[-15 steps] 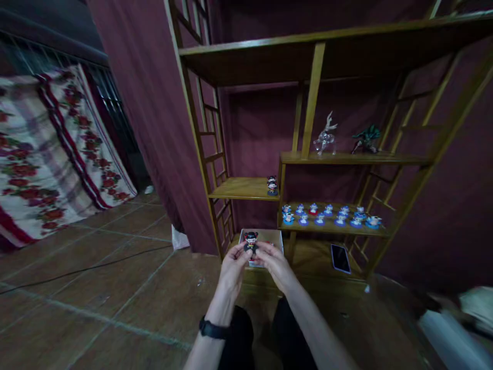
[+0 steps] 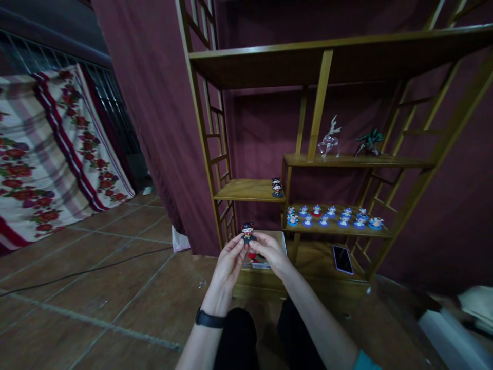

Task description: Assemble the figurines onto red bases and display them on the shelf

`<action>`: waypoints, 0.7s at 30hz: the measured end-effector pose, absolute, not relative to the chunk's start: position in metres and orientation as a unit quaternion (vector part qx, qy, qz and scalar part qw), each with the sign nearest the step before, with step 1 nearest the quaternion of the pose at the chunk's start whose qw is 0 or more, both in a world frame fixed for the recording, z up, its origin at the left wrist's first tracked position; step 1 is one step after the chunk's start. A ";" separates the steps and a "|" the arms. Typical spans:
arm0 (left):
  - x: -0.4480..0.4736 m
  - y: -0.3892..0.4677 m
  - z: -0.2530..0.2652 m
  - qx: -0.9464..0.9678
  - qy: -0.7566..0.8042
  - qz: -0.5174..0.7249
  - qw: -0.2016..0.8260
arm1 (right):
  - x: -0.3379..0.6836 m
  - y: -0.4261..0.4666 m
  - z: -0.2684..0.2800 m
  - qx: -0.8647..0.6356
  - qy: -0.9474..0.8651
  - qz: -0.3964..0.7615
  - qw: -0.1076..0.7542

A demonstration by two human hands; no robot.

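Observation:
Between my two hands is a small figurine (image 2: pixel 247 230) with black hair, red hair ties and a dark base, held upright. My left hand (image 2: pixel 232 255) pinches it from the left, fingers closed at its base. From the right, my right hand (image 2: pixel 270 250) grips the same base with thumb and fingers. Just beyond and below my hands stands an open cardboard box (image 2: pixel 279 239) with something red in it, partly hidden by my hands. Similar dark-haired figurines (image 2: pixel 277 188) stand at the right end of the small left shelf (image 2: pixel 246 189).
Several blue-and-white figurines (image 2: pixel 323 220) stand in rows on the lower right shelf. Above them are a clear deer ornament (image 2: pixel 329 140) and a dark green ornament (image 2: pixel 370 141). A tablet-like device (image 2: pixel 342 259) lies on the bottom board. A cable (image 2: pixel 96 267) crosses the tiled floor at left.
The figurine has risen slightly and shifted a little left in view, still held in both hands. The shelf has shifted slightly right as the head view moved.

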State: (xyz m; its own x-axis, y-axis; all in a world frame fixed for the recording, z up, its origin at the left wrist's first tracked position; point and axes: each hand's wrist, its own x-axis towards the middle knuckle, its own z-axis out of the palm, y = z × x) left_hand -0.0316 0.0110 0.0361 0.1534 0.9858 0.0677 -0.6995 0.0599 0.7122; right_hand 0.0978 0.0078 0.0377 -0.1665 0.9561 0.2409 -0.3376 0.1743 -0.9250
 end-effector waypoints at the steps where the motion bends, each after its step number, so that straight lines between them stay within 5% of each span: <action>1: -0.033 0.012 0.036 0.315 0.221 0.610 0.693 | 0.096 0.008 0.040 -0.304 -0.519 0.566 0.563; 13: -0.047 0.024 0.040 0.272 0.236 0.623 0.695 | 0.084 0.014 0.065 -0.396 -0.552 0.528 0.509; 21: -0.050 0.036 0.046 0.268 0.245 0.618 0.697 | 0.080 0.036 0.067 -0.318 -0.566 0.552 0.523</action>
